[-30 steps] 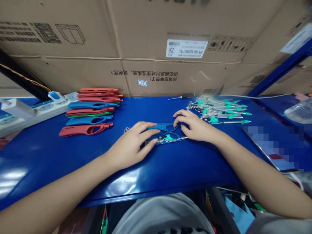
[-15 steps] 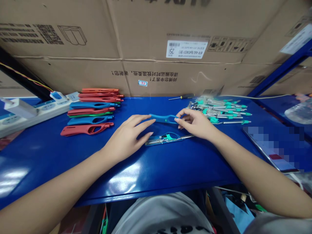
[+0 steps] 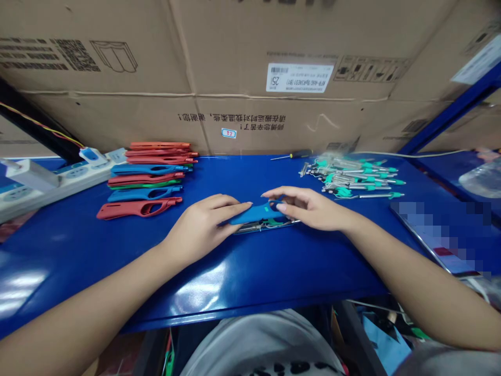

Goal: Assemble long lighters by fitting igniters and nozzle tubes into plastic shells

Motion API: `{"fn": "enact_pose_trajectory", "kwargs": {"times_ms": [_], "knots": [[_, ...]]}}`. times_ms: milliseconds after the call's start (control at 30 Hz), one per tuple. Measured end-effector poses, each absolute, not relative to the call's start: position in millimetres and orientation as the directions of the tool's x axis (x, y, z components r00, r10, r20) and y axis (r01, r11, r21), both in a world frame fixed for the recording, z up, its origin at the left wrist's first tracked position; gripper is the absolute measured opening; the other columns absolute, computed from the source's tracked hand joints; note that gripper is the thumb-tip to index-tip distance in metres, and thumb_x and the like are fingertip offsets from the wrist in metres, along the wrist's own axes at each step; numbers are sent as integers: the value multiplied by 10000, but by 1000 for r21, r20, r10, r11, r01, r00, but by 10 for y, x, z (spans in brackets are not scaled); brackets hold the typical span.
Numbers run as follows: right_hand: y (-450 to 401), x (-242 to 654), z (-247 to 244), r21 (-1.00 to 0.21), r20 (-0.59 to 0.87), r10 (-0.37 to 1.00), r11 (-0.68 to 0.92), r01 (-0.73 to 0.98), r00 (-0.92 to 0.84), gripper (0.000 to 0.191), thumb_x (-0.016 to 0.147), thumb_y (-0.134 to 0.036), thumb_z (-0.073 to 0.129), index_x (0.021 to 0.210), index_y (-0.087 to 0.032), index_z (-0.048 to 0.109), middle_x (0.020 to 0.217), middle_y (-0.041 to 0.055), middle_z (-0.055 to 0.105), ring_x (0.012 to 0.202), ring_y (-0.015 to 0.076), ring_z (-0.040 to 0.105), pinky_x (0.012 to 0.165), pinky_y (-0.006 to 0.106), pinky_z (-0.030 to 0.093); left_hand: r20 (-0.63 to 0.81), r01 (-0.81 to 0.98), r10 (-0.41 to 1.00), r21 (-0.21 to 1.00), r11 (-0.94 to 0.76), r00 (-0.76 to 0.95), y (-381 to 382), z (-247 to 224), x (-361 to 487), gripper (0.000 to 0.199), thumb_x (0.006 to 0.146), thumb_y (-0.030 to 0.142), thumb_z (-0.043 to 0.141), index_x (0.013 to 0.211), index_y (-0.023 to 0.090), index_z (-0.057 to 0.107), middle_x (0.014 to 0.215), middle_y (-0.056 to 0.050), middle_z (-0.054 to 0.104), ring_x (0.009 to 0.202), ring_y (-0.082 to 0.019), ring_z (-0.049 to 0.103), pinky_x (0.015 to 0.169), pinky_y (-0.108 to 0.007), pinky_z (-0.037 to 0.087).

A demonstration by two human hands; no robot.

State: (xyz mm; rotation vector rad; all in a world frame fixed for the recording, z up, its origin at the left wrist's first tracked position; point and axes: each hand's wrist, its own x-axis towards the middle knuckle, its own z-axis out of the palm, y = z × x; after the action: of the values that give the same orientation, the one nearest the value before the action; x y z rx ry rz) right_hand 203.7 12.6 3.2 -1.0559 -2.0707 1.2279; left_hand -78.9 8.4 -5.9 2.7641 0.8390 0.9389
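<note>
A blue lighter casing half (image 3: pixel 254 213) with a small green tab lies just over the other, filled casing half (image 3: pixel 254 227) on the table. My left hand (image 3: pixel 205 222) grips the left end of the upper half between thumb and fingers. My right hand (image 3: pixel 309 207) pinches its right end, near the trigger loop. Below it, metal parts, white wires and a green piece show along the front edge of the lower half; the upper one hides the rest. A thin metal rod pokes out to the right, under my right fingers.
Several red, blue, green and orange lighter casings (image 3: pixel 139 209) are stacked at left, beside a white power strip (image 3: pixel 74 175). Metal rod assemblies with green tips (image 3: pixel 362 180) lie back right, near a screwdriver (image 3: pixel 295 155). A phone (image 3: pixel 438 240) lies right; a cardboard box (image 3: pixel 235 68) stands behind.
Both hands have brought the blue casing half down and toward me, from behind the filled half to over it. My left fingers have closed on its left end.
</note>
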Motion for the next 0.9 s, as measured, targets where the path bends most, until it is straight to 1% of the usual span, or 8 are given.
{"fn": "enact_pose_trajectory", "kwargs": {"times_ms": [67,100,167,233,300,500,600,900], "knots": [[133,2041,-2,-789,109,775,448,421,-622,484,904,-421,674,1341,-224,607,1181,87,635,999,201,618,888,386,531,517,481,545,267,-835,660,82,-81,-783,300,973,260,612,1252,189,694,1074,-83,725,958,-203,706,855,-335,590],[139,2042,-18,-748,138,757,503,434,-639,495,884,-418,704,1332,-225,616,1182,85,626,1014,206,613,912,391,517,509,488,553,270,-830,660,80,-89,-776,301,972,283,615,1245,185,699,1070,-85,726,952,-206,709,849,-339,591],[149,2038,-44,-706,177,740,555,441,-649,468,882,-399,713,1308,-223,630,1168,84,622,1025,210,612,921,386,506,490,505,576,284,-815,654,73,-96,-759,341,958,347,638,1240,165,701,1063,-93,728,947,-218,711,840,-351,593],[152,2031,-56,-691,203,737,574,439,-645,419,894,-378,702,1277,-218,641,1148,82,624,1017,208,617,919,378,501,453,522,604,306,-796,655,60,-91,-741,413,938,404,661,1261,147,688,1070,-100,726,954,-230,707,840,-370,593],[147,2023,-57,-673,218,727,595,439,-651,393,889,-366,711,1245,-211,648,1133,79,622,1015,208,619,925,373,495,403,536,628,329,-778,665,45,-76,-725,439,938,421,655,1277,144,676,1080,-100,724,972,-238,697,846,-385,588],[124,2005,-69,-602,214,683,655,457,-698,340,878,-356,728,1173,-202,655,1118,80,605,1045,215,589,942,377,480,272,557,659,368,-745,702,31,-32,-702,314,957,394,609,1169,186,714,1034,-63,724,961,-225,665,868,-389,558],[125,1993,-83,-568,203,682,667,483,-703,329,878,-365,727,1154,-204,652,1117,87,607,1079,232,573,963,393,468,248,564,658,356,-745,711,42,-41,-703,291,955,392,610,1139,195,721,1035,-56,714,960,-222,654,868,-385,549],[150,2006,-116,-513,150,690,667,540,-708,381,865,-423,741,1171,-213,653,1159,94,606,1133,263,550,993,443,430,207,593,665,318,-739,717,51,-73,-720,292,932,369,647,1167,208,706,1075,-62,700,1012,-242,650,865,-376,545]]}}
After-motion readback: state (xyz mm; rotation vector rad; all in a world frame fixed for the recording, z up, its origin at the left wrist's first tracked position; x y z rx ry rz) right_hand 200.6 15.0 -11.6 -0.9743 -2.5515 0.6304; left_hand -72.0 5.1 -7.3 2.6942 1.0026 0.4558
